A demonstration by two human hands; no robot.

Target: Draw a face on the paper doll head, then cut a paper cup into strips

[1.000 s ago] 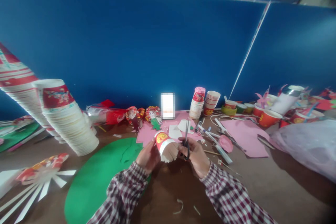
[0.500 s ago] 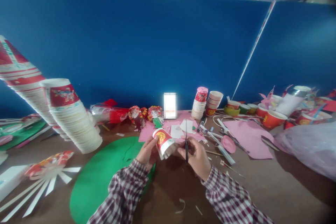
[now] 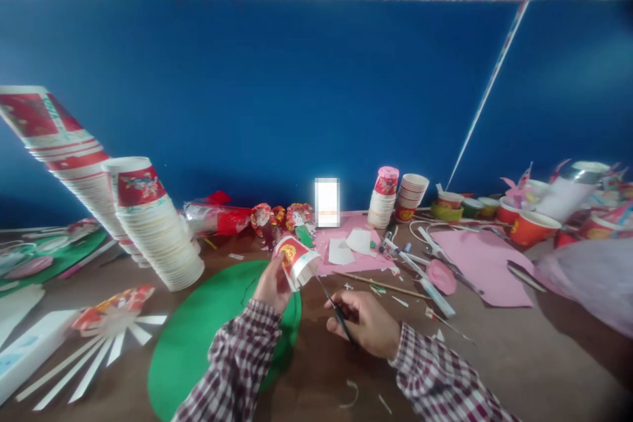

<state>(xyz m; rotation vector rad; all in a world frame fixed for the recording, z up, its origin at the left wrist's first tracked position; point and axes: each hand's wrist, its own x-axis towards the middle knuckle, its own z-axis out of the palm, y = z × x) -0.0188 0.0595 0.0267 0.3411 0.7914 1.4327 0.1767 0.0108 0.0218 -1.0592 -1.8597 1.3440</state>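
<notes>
My left hand (image 3: 273, 287) is closed around a red and white paper cup (image 3: 291, 256) with a yellow emblem. The cup is tilted, and its lower right edge is cut into strips. In my right hand (image 3: 370, 324) is a pair of dark scissors (image 3: 340, 318), whose thin blades point up and left at the cut edge; whether they touch it I cannot tell. Under my left forearm lies a round green sheet (image 3: 198, 336).
Tall stacks of paper cups (image 3: 161, 231) stand at left, near a cup cut into a fan (image 3: 116, 323). Pink paper (image 3: 487, 264), pens, a wooden stick (image 3: 383, 283) and scraps lie right of centre. Smaller cup stacks (image 3: 383, 198) stand behind. A plastic bag (image 3: 593, 277) sits far right.
My right hand has moved down, and the scissors have swung from pointing upward to pointing up-left at the cup. My left hand has shifted slightly left with the cup. The view has shifted slightly.
</notes>
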